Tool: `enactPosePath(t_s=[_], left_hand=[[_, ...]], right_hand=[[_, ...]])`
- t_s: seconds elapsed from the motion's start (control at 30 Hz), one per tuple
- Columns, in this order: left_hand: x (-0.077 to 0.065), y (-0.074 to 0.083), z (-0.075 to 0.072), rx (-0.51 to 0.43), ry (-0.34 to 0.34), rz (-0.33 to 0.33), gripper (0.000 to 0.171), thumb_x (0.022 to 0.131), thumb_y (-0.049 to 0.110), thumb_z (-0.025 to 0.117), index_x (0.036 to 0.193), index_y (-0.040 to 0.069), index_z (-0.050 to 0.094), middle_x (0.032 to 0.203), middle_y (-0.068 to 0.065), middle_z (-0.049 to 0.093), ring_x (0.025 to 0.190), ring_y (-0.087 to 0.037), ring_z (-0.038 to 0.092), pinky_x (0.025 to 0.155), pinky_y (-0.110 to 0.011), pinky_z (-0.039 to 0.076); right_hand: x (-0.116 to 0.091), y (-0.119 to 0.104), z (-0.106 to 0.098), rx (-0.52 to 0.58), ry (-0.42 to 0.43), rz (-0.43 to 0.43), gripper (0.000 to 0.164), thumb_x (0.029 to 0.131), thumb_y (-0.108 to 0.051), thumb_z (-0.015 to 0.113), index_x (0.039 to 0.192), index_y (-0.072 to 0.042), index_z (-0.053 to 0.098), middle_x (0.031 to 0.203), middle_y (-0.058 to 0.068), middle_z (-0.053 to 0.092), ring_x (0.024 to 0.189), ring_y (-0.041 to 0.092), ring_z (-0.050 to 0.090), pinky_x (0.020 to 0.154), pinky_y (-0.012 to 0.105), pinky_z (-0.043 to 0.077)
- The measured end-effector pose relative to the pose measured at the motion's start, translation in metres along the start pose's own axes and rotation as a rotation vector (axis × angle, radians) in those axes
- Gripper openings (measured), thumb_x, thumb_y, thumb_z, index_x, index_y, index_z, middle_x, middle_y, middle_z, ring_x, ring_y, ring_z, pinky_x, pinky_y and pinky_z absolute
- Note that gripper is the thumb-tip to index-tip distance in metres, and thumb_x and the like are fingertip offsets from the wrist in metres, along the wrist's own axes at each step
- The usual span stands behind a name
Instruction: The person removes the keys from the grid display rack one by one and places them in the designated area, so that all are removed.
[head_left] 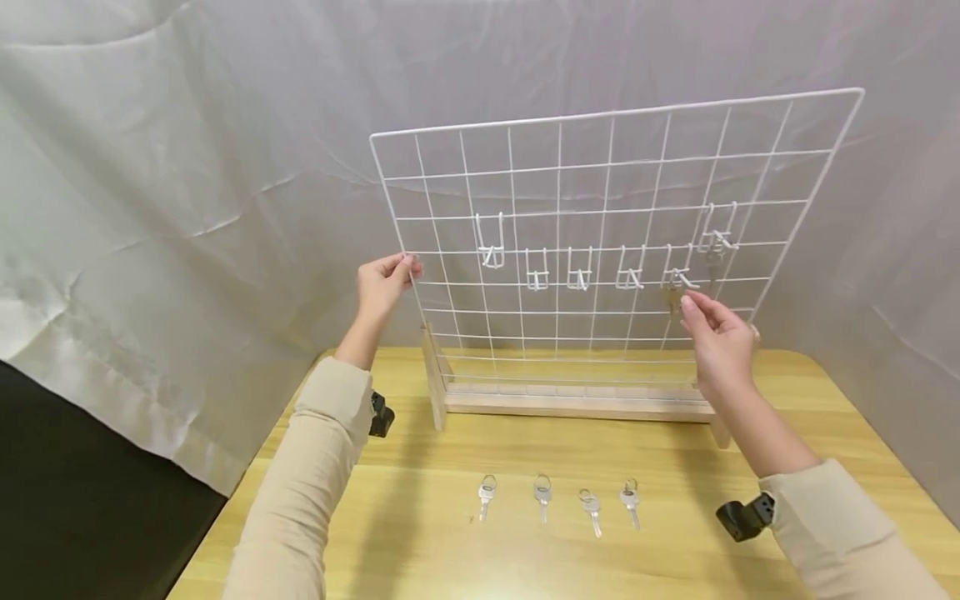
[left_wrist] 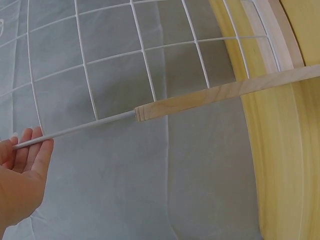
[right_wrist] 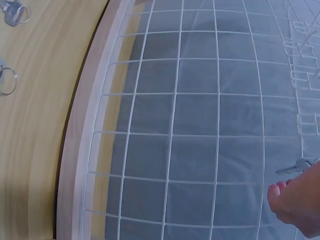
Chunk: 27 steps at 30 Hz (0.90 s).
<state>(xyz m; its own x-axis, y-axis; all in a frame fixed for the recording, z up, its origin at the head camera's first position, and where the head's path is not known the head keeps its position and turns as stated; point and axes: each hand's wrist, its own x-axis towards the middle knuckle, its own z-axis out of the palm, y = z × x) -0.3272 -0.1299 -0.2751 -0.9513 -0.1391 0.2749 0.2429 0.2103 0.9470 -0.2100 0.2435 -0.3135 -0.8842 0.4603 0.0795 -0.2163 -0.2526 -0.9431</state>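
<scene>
A white wire grid panel (head_left: 585, 187) stands upright in a wooden base (head_left: 577, 406). My left hand (head_left: 384, 283) pinches its left edge wire between thumb and fingers; the left wrist view shows the fingertips (left_wrist: 42, 152) behind that wire. At the right, my right hand (head_left: 722, 337) pinches a key (head_left: 672, 298) by its ring end, just under a white hook (head_left: 678, 277). In the right wrist view the key's blade (right_wrist: 287, 170) sticks out past the fingers, its ring partly hidden by the hand. A second key (head_left: 715, 257) hangs from the higher hook (head_left: 718, 238) at the right.
Several more white hooks, such as the upper left one (head_left: 491, 250), sit on the panel. On the wooden table (head_left: 442, 550) in front of the base lie several keys with rings, the leftmost key (head_left: 486, 493) among them. A grey curtain (head_left: 225, 150) surrounds the table.
</scene>
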Motion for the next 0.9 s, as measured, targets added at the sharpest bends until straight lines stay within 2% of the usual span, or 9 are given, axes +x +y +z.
enactPosePath(t_s=[0.2, 0.3, 0.5, 0.6, 0.8, 0.9], left_hand=[[-0.003, -0.001, -0.001, -0.007, 0.016, 0.000, 0.028, 0.093, 0.011, 0.055, 0.111, -0.008, 0.062, 0.107, -0.029, 0.063, 0.066, 0.003, 0.061, 0.087, -0.032, 0.055], [-0.002, -0.002, -0.001, -0.002, 0.013, 0.001, 0.029, 0.093, 0.012, 0.056, 0.112, -0.008, 0.062, 0.107, -0.029, 0.063, 0.066, 0.003, 0.061, 0.085, -0.030, 0.055], [-0.001, -0.003, 0.001, -0.006, -0.005, 0.012, 0.029, 0.093, 0.012, 0.055, 0.114, -0.007, 0.061, 0.108, -0.031, 0.062, 0.066, 0.003, 0.061, 0.084, -0.029, 0.055], [-0.002, -0.003, 0.001, -0.016, -0.005, 0.017, 0.029, 0.093, 0.012, 0.056, 0.113, -0.008, 0.062, 0.108, -0.031, 0.062, 0.066, 0.003, 0.061, 0.085, -0.031, 0.055], [-0.001, -0.004, 0.001, -0.018, 0.002, 0.025, 0.029, 0.092, 0.011, 0.056, 0.113, -0.008, 0.061, 0.108, -0.031, 0.061, 0.064, 0.006, 0.060, 0.086, -0.034, 0.055], [-0.001, -0.004, 0.000, -0.009, 0.004, 0.022, 0.029, 0.093, 0.012, 0.056, 0.113, -0.008, 0.062, 0.107, -0.030, 0.062, 0.062, 0.007, 0.060, 0.084, -0.032, 0.055]], right_hand=[[0.007, 0.000, 0.008, 0.120, 0.003, 0.079, 0.007, 0.084, -0.013, 0.067, 0.089, -0.017, 0.066, 0.086, -0.008, 0.065, 0.076, 0.001, 0.060, 0.074, 0.007, 0.052], [0.010, -0.001, 0.011, 0.200, 0.012, 0.090, 0.005, 0.085, -0.008, 0.065, 0.085, -0.014, 0.066, 0.084, -0.006, 0.066, 0.073, 0.003, 0.058, 0.067, 0.008, 0.052], [0.012, -0.005, 0.014, 0.317, 0.050, 0.090, 0.014, 0.085, 0.003, 0.060, 0.075, -0.007, 0.062, 0.074, -0.002, 0.067, 0.064, 0.005, 0.061, 0.058, 0.011, 0.053], [0.011, -0.006, 0.013, 0.315, 0.045, 0.075, 0.016, 0.084, 0.005, 0.061, 0.072, -0.006, 0.063, 0.072, -0.002, 0.069, 0.062, 0.006, 0.064, 0.058, 0.013, 0.054], [0.006, -0.005, 0.011, 0.297, -0.023, 0.074, 0.009, 0.081, 0.002, 0.067, 0.074, -0.005, 0.065, 0.073, 0.001, 0.070, 0.063, 0.009, 0.067, 0.062, 0.017, 0.057], [0.004, -0.004, 0.010, 0.301, -0.014, 0.089, 0.007, 0.080, 0.000, 0.069, 0.076, -0.005, 0.066, 0.074, 0.001, 0.071, 0.064, 0.010, 0.068, 0.063, 0.017, 0.057]])
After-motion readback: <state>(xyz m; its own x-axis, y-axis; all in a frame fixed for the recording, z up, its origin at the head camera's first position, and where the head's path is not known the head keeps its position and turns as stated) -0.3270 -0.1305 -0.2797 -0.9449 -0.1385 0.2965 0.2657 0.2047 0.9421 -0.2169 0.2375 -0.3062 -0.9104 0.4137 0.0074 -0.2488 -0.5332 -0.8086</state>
